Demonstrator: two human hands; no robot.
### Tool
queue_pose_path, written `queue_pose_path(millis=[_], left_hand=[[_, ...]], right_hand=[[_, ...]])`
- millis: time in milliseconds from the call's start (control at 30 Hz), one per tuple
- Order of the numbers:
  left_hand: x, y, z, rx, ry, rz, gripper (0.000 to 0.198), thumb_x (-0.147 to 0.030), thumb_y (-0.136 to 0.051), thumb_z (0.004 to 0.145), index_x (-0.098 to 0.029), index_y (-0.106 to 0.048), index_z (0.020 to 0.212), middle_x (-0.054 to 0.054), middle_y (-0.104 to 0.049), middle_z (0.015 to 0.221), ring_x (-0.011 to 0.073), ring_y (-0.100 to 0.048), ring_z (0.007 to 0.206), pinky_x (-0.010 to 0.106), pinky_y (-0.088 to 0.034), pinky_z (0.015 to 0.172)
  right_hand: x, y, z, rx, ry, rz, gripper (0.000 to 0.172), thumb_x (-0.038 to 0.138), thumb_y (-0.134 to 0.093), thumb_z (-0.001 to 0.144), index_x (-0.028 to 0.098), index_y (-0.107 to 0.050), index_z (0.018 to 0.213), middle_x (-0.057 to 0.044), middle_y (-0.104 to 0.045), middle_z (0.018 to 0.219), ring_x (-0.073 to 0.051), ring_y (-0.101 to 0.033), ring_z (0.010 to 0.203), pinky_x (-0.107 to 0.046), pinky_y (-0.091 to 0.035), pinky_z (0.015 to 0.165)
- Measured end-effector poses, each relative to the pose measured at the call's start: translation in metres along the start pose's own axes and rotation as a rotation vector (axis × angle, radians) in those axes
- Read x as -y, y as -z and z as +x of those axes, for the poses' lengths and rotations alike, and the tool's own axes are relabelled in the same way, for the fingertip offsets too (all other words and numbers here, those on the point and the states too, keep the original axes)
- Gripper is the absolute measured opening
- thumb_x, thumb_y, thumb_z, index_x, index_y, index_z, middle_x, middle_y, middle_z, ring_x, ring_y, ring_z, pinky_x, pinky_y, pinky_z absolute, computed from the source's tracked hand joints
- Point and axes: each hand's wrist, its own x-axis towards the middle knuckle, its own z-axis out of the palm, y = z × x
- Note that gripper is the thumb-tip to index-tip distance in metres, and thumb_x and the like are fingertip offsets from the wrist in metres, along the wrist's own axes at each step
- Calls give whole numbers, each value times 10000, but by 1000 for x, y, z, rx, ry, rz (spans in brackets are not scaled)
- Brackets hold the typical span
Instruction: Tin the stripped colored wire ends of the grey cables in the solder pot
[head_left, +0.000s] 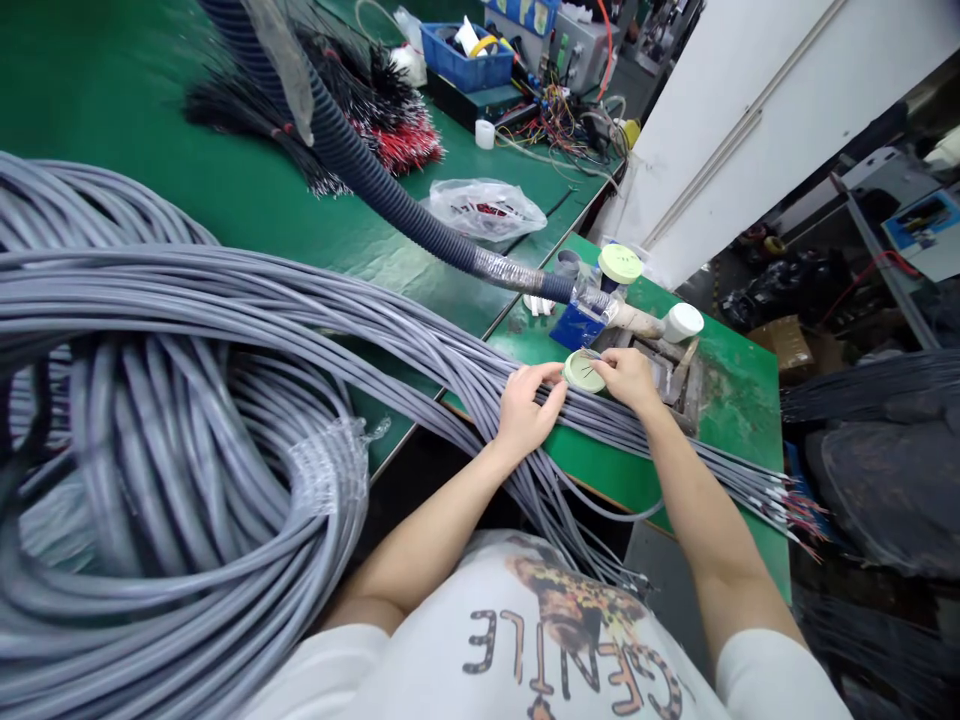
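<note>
My left hand [526, 408] rests across the grey cables, its thumb and fingertips closed on the near-left edge of a small round pale-green tub [580, 378]. Over the opposite side of that tub, my right hand [628, 378] is closed in a pinch. Thin dark wire-like strands show at its fingertips, above the tub's pale inside; their exact kind is too small to make out. Beneath both hands runs a thick bundle of grey cables [420, 335], whose stripped ends [795, 505] with red and white wires lie at the right.
A large cable coil [187, 480] fills the left. A ribbed hose [375, 190] crosses above the green bench to a nozzle beside a grimy metal tray [679, 385]. White tub [682, 322], yellow-lidded jar [619, 264], plastic bag [487, 208] and blue bin [465, 65] stand beyond.
</note>
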Motion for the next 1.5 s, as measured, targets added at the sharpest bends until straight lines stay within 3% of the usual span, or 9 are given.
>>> queue_pose_path(millis=[233,400,500,600,700,800,1133,1500], left_hand=[[4,-5,-1,-55,35,-80,188,-228,-606,842,-201,-645,1023,32,-677,845,169,-642,802,332,-492,823],[5,-3,0,-57,54,-97,199,-230,-612,839,-201,-645,1033,29,-676,847,166,-647,805,330,-495,833],[5,-3,0,-50,70,-93,202,-239,-612,838,-202,-647,1033,31,-679,849,167,-650,807,326,-496,832],[5,-5,0,-48,79,-78,195,-249,-614,835,-201,-656,1019,30,-681,842,166,-646,798,321,-497,826],[5,-6,0,-45,81,-72,196,-253,-614,833,-197,-661,1015,29,-681,837,163,-642,789,321,-497,826],[5,-6,0,-39,91,-64,199,-263,-615,833,-196,-663,1015,31,-683,841,164,-642,792,323,-497,827],[5,-5,-2,-36,94,-50,192,-263,-619,832,-192,-666,1004,27,-683,836,160,-637,793,323,-494,834],[5,-5,-2,-30,92,-46,196,-271,-617,833,-195,-664,1008,28,-683,842,162,-637,794,328,-495,830]], right_hand=[[2,-6,5,28,-26,-99,232,341,-555,792,209,-711,683,-31,-683,655,-153,-551,607,-257,-293,561],[-7,13,-3,-53,17,-8,291,383,-545,793,180,-685,640,-15,-627,578,-134,-503,549,-255,-276,532],[-38,32,-12,-179,-41,51,354,440,-553,780,153,-670,609,-5,-568,516,-121,-464,509,-253,-274,516],[-83,40,-19,-334,-212,49,356,457,-575,740,138,-697,643,-3,-550,502,-134,-483,521,-251,-300,520],[-120,35,-22,-368,-366,-21,357,442,-565,729,127,-721,668,-26,-594,535,-157,-525,555,-256,-330,532],[-137,26,-20,-357,-438,-71,348,431,-562,726,133,-734,676,-51,-643,576,-173,-550,580,-261,-350,548],[-137,16,-13,-264,-493,-151,270,395,-585,711,183,-752,699,-106,-721,740,-231,-629,734,-288,-400,643],[-133,21,-15,-276,-467,-112,258,378,-593,710,166,-730,656,-79,-677,656,-211,-601,681,-279,-381,612]])
